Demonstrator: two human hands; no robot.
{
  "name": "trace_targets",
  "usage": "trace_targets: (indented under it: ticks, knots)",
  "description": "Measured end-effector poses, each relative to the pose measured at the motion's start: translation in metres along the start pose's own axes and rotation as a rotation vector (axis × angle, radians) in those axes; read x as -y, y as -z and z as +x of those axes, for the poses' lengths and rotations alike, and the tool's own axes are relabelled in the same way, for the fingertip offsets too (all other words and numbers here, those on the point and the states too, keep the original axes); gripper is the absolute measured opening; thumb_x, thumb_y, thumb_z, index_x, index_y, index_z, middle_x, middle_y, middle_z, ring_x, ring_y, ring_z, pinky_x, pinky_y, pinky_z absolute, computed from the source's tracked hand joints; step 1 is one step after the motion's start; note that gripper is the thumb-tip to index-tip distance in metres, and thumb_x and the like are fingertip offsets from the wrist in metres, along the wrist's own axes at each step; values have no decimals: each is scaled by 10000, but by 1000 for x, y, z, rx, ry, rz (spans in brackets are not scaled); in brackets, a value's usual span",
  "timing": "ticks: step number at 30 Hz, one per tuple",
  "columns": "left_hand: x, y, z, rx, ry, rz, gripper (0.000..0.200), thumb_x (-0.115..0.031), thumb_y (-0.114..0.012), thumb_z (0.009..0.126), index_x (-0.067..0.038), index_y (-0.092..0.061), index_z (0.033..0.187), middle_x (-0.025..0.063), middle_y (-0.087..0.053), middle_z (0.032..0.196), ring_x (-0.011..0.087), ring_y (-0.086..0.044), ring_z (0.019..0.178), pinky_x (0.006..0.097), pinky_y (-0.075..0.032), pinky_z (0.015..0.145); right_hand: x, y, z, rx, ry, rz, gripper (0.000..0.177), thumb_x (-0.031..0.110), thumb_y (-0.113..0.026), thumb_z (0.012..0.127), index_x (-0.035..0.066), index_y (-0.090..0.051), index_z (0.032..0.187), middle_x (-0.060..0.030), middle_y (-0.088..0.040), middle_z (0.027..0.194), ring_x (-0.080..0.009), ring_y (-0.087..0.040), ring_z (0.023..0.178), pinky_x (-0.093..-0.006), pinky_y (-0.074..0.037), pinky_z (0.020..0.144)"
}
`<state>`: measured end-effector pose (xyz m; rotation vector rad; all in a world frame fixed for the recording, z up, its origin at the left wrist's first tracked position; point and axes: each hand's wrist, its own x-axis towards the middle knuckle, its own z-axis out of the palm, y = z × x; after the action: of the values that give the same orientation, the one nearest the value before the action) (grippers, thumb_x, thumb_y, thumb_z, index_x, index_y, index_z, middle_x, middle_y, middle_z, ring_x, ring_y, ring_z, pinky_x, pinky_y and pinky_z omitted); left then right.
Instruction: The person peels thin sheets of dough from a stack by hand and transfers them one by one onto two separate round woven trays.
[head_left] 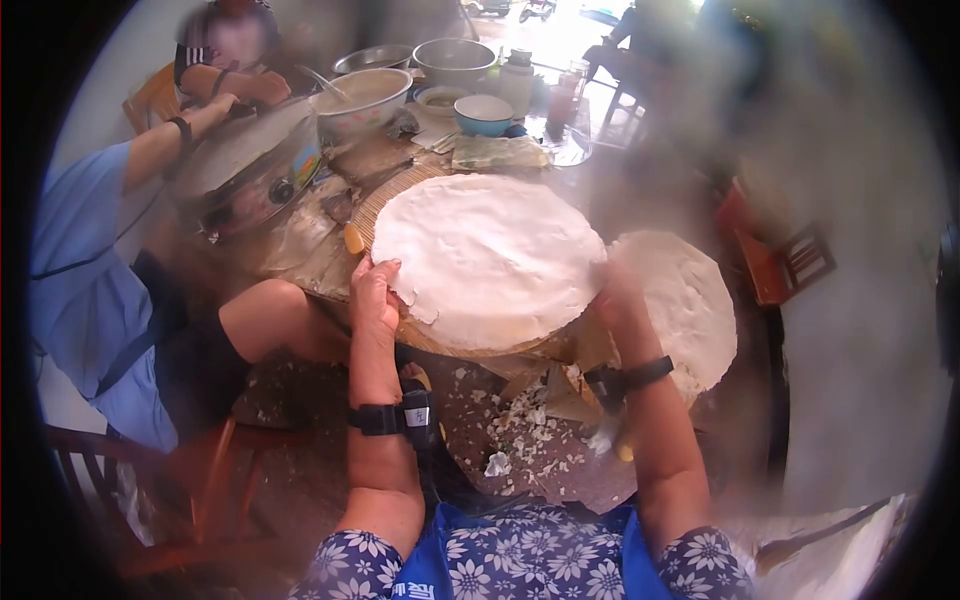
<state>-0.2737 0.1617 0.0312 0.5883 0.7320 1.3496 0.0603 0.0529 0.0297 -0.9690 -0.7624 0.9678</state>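
Note:
A big, thin, round white sheet, like dough or flatbread (490,255), lies level in front of me, with a slightly creased face and ragged rim. My left hand (375,292) grips its left edge, thumb on top and the other fingers partly hidden. At the right edge, my right hand (622,290) is closed on the same sheet, though haze blurs its fingers. Beneath the sheet, a round woven mat (398,192) shows at the upper left. A second round white sheet (690,305) lies to the right, partly behind my right forearm.
To the left, a person in a light blue top (95,270) reaches toward a round griddle (245,165). At the back stand a large basin (365,105), a metal bowl (453,60) and a blue bowl (483,118). White scraps (525,425) litter the floor below.

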Motion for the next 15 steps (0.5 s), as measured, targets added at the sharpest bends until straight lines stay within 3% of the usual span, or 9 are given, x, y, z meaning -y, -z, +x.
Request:
trace_targets:
  ticks: [1, 8, 15]
  knots:
    - [0, -3, -1, -5, 4, 1, 398, 70, -526, 740, 22, -514, 1135, 119, -596, 1013, 231, -604, 880, 348, -503, 800, 5, -8, -2, -96, -238, 276, 171, 1, -510, 827, -1, -529, 996, -103, -607, 944, -209, -620, 834, -350, -527, 781]
    - [-6, -27, -22, 105, -18, -12, 462, 44, -536, 701, -19, -524, 1158, 93, -595, 1030, 231, -588, 925, 356, -490, 834, 43, -24, -26, -160, -133, 196, 199, -11, -506, 834, 8, -515, 1032, -92, -605, 975, -199, -618, 845, -340, -523, 798]
    - [22, -105, -75, 336, -17, 16, 456, 1, -541, 711, -34, -528, 1166, 84, -596, 1050, 205, -581, 965, 323, -483, 853, 96, 48, -62, -274, -10, 113, 190, -6, -498, 844, 24, -544, 1025, -76, -620, 944, -173, -617, 835, -312, -521, 782]
